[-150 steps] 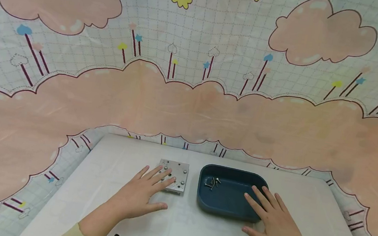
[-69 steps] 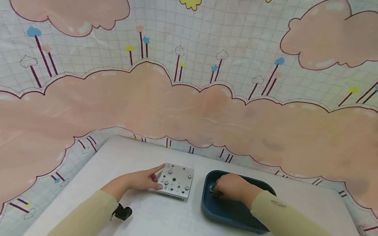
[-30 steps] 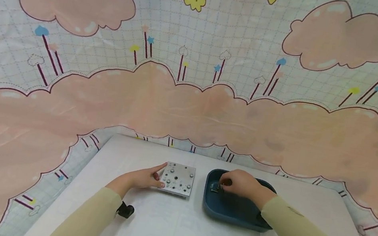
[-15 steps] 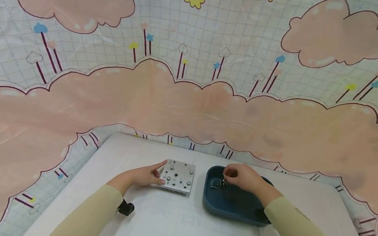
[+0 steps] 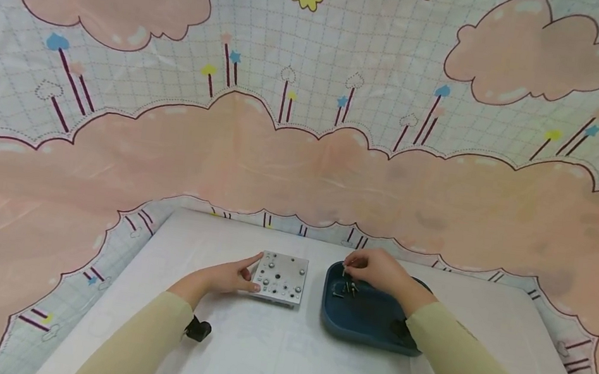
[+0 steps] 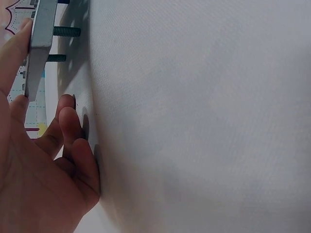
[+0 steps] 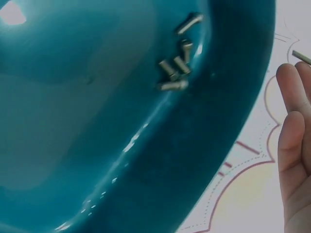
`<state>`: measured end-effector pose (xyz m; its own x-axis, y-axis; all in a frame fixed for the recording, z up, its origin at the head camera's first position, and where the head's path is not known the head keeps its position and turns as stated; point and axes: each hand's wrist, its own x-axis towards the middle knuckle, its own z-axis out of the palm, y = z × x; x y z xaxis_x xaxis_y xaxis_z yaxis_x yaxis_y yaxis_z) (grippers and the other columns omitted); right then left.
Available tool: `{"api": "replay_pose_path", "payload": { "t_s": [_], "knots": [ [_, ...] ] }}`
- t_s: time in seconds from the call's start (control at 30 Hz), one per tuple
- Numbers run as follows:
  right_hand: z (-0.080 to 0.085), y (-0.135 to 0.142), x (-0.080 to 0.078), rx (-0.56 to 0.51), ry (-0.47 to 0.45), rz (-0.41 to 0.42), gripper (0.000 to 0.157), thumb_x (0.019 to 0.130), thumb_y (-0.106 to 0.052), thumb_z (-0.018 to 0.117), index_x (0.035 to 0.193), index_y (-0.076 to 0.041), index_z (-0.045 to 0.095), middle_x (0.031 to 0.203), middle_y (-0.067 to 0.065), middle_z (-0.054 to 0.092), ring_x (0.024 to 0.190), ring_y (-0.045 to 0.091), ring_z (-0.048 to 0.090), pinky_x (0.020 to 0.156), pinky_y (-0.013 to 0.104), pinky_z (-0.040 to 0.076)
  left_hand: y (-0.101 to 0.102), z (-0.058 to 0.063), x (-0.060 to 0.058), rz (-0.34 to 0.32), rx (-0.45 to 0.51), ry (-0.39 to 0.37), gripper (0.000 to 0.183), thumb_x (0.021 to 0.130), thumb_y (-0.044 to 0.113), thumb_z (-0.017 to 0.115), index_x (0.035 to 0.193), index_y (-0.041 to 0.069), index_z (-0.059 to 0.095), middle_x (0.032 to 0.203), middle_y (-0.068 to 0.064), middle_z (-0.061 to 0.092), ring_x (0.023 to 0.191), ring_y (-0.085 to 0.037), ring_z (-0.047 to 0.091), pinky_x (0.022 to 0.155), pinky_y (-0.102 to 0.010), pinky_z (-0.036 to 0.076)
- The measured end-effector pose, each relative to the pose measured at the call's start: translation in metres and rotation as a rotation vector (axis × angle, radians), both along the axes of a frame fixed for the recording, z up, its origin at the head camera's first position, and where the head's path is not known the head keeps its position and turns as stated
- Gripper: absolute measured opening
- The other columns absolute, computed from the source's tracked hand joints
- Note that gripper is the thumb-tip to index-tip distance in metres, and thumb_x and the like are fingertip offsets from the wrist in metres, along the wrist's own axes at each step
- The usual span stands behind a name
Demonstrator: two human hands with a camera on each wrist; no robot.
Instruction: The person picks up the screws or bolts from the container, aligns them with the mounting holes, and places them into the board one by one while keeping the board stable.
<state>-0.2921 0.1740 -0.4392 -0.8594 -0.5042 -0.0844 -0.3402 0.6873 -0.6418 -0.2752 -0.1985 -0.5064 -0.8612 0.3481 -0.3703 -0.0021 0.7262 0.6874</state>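
Note:
A square silver metal plate (image 5: 290, 281) with holes and bolt heads lies on the white table. My left hand (image 5: 226, 277) holds it at its left side, index finger at the far corner and thumb at the near one. In the left wrist view, threaded bolts (image 6: 67, 31) stick out beneath the plate, and the other fingers are curled below. My right hand (image 5: 382, 272) pinches a small screw (image 5: 344, 271) over the far left part of a dark blue tray (image 5: 364, 338). The screw's end shows at the edge of the right wrist view. Several loose screws (image 7: 174, 68) lie in the tray.
The white table (image 5: 275, 362) carries the plate on the left and the tray on the right. A black wrist camera (image 5: 198, 329) sits at my left wrist. Behind the table hangs a cloth (image 5: 301, 174) printed with clouds.
Both hands were spread open at first. The left hand has taken hold of the plate's side; the right reached into the tray, picked up a screw and rose toward the tray's far left rim.

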Motion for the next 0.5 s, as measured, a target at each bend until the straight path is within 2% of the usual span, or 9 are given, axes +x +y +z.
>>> {"api": "replay_pose_path", "payload": {
  "t_s": [0.13, 0.3, 0.5],
  "knots": [
    [0.001, -0.012, -0.005, -0.017, 0.002, 0.004, 0.018, 0.096, -0.021, 0.067, 0.110, -0.012, 0.073, 0.098, 0.005, 0.073, 0.078, 0.018, 0.068, 0.077, 0.036, 0.053, -0.001, -0.001, 0.000, 0.006, 0.001, -0.002, 0.096, 0.085, 0.043, 0.077, 0.160, 0.029, 0.018, 0.110, -0.004, 0.052, 0.102, -0.024, 0.048, 0.094, -0.046, 0.036],
    [0.003, -0.028, -0.011, -0.030, -0.011, -0.011, 0.016, 0.096, -0.023, 0.068, 0.109, -0.016, 0.074, 0.095, 0.003, 0.072, 0.080, 0.018, 0.068, 0.082, 0.038, 0.053, -0.002, -0.002, 0.000, 0.008, 0.003, 0.005, 0.096, 0.085, 0.043, 0.077, 0.160, 0.029, 0.019, 0.110, -0.004, 0.053, 0.101, -0.024, 0.048, 0.093, -0.045, 0.036],
    [0.011, -0.048, -0.016, -0.068, -0.043, -0.029, 0.016, 0.096, -0.023, 0.068, 0.108, -0.015, 0.074, 0.093, 0.001, 0.072, 0.080, 0.018, 0.069, 0.081, 0.038, 0.053, 0.001, 0.001, 0.001, 0.015, -0.003, 0.014, 0.095, 0.084, 0.045, 0.077, 0.159, 0.030, 0.021, 0.108, -0.004, 0.052, 0.100, -0.024, 0.048, 0.092, -0.046, 0.036]
  ]
}}
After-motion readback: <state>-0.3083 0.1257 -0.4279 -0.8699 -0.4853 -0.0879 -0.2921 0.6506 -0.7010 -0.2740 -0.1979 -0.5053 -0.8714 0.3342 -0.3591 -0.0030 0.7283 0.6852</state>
